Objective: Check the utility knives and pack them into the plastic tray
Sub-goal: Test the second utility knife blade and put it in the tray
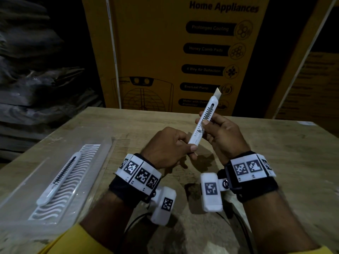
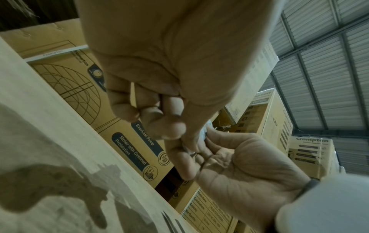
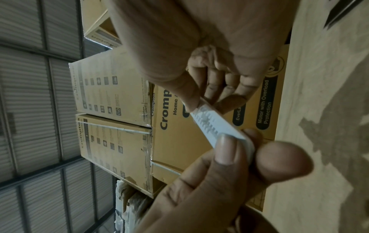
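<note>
A white utility knife (image 1: 211,109) hangs above the wooden table (image 1: 284,162), tilted up and to the right, with its blade (image 1: 218,92) pushed out. My left hand (image 1: 183,145) pinches its butt end between thumb and finger. My right hand (image 1: 207,125) grips the middle, thumb on the toothed slider track. The right wrist view shows the knife (image 3: 215,124) close up, pinched by the left hand's thumb (image 3: 227,151). In the left wrist view only a sliver of the knife (image 2: 203,134) shows. A second white knife (image 1: 60,176) lies in the clear plastic tray (image 1: 93,187) at the left.
A large yellow cardboard appliance box (image 1: 165,52) stands right behind the table's far edge. Dark stacked sacks (image 1: 36,79) fill the left background. More boxes (image 3: 111,94) are stacked further off. The tray sits near the table's left edge.
</note>
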The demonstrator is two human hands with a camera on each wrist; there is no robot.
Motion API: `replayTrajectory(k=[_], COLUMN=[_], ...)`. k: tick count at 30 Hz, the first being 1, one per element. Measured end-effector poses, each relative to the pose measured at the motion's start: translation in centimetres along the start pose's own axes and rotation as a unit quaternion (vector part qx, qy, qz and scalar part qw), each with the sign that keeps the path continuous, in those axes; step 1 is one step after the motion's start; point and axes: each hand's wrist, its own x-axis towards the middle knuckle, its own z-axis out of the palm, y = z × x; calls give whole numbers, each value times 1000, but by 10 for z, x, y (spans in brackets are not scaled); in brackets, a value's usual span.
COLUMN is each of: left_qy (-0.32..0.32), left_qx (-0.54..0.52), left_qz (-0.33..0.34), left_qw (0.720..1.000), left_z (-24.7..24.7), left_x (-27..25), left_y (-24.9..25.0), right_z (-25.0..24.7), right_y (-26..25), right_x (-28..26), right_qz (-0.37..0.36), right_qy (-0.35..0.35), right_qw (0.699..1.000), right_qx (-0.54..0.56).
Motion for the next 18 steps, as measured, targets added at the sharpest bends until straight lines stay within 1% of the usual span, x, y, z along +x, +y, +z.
replayTrajectory(k=[4, 6, 12, 18], left_qy=[5, 8, 5, 2], left_qx=[-6, -6, 1, 8], left_qz=[11, 13, 12, 15], left_qw=[1000, 1000, 1000, 1000], left_z=[0, 0, -1, -1], left_x=[0, 0, -1, 0], left_y=[-1, -1, 0, 0], right_z=[-1, 0, -1, 1], right_y=[4, 6, 5, 6], right_x=[3, 3, 2, 1], right_qz=[34, 48, 23, 19], right_qy=[5, 4, 3, 5], right_qw=[998, 997, 999, 999], right_qx=[-55, -57, -34, -30])
